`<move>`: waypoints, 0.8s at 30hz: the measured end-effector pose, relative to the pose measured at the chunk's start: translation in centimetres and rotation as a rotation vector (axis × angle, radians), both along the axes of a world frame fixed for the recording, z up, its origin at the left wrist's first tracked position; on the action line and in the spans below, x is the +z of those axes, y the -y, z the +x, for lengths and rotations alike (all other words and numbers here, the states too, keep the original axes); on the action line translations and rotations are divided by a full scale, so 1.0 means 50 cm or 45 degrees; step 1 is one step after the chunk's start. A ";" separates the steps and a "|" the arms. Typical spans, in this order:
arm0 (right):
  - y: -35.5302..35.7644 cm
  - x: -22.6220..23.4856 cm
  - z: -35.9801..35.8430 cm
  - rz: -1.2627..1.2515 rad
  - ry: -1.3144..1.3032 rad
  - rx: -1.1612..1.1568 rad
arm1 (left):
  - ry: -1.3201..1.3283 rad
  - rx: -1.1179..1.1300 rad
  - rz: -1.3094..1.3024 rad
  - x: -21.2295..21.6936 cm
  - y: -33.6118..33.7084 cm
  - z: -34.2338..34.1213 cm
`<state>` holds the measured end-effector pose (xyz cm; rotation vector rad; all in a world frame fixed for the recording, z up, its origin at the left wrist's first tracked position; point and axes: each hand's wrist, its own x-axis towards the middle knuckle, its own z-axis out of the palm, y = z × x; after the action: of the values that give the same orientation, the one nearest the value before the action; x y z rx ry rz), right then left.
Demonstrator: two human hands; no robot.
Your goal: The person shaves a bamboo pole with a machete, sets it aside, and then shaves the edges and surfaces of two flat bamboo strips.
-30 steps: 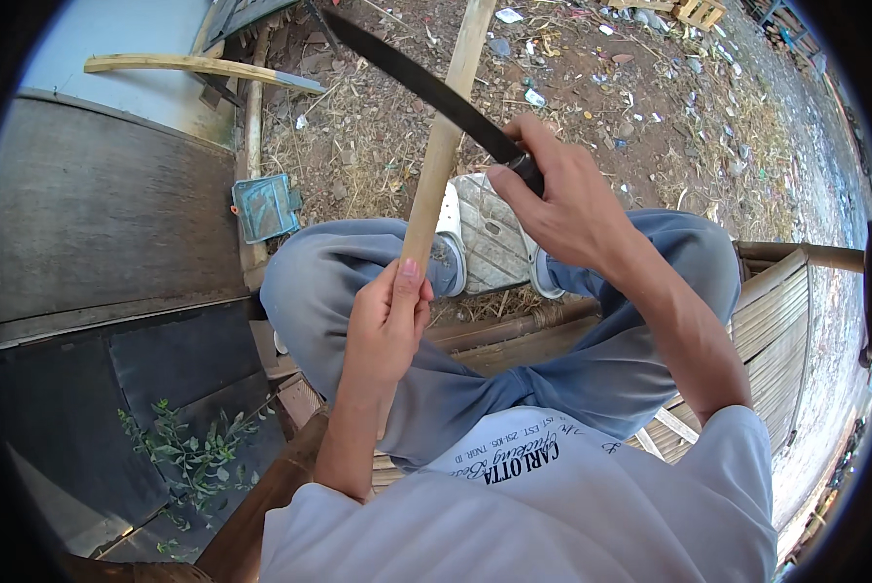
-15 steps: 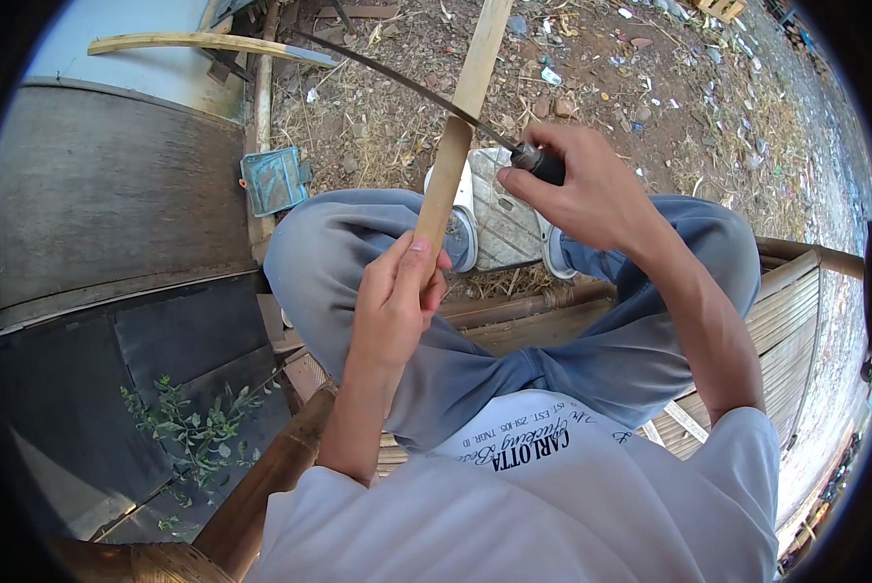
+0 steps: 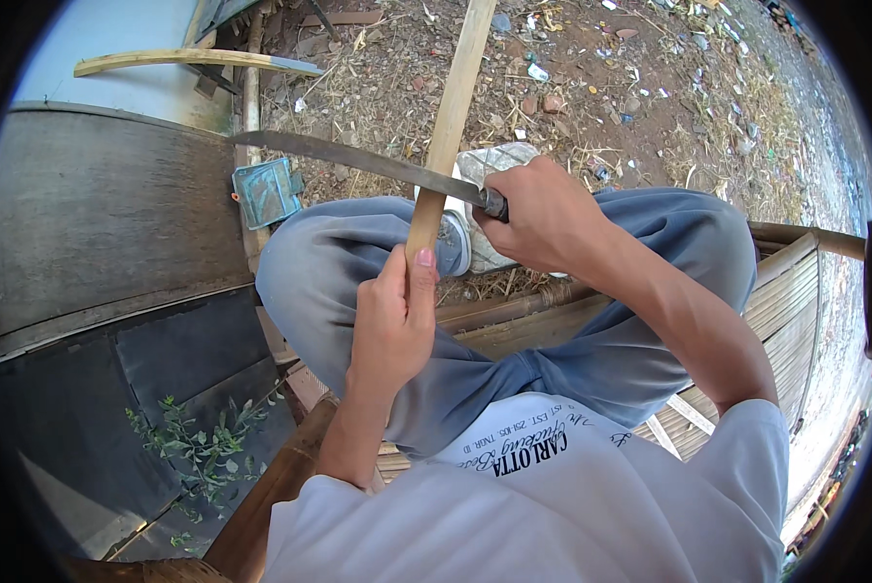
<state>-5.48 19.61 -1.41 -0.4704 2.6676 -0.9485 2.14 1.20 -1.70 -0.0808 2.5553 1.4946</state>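
Note:
My left hand (image 3: 394, 325) is closed around the lower end of a long flat wooden strip (image 3: 453, 117), its thumb lying along the face. The strip slants up and away, past the top of the view. In my right hand (image 3: 543, 216) is the dark handle of a machete (image 3: 348, 155), gripped in a fist. Its long, slightly curved blade crosses the strip a little above my left hand, flat side showing, and points left. Whether the edge bites into the wood cannot be made out. Both hands are above my bent legs.
I sit on a bamboo bench (image 3: 781, 301). A pale slab (image 3: 489, 243) lies by my feet. At the left are a blue plastic container (image 3: 266, 191), a wooden panel (image 3: 115, 194) and a leafy plant (image 3: 198, 452). Littered dirt ground (image 3: 592, 107) spreads ahead.
My right hand has drawn the machete down the strip toward my left hand, and the blade has turned to show its flat side. My left hand keeps its hold on the strip.

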 end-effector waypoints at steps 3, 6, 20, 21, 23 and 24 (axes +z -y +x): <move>0.006 0.003 -0.001 0.183 -0.145 0.039 | -0.057 -0.012 -0.079 0.007 0.002 0.005; 0.003 -0.008 -0.013 0.259 -0.205 0.029 | -0.056 -0.022 -0.123 0.006 0.001 0.007; -0.037 0.063 -0.058 -0.454 -0.082 -0.395 | 0.420 0.090 0.598 0.041 0.014 0.002; -0.049 0.065 -0.063 -0.783 0.070 -0.537 | 0.496 0.081 0.694 0.045 0.014 0.001; -0.066 0.066 -0.069 -1.123 0.235 -0.674 | 0.519 0.054 0.764 0.054 0.012 -0.005; -0.073 0.067 -0.070 -1.326 0.311 -0.692 | 0.545 0.024 0.842 0.060 0.009 -0.009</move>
<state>-9.00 23.26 1.94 0.2209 1.8998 -2.3537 1.68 0.77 1.30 -0.2934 1.6537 1.9877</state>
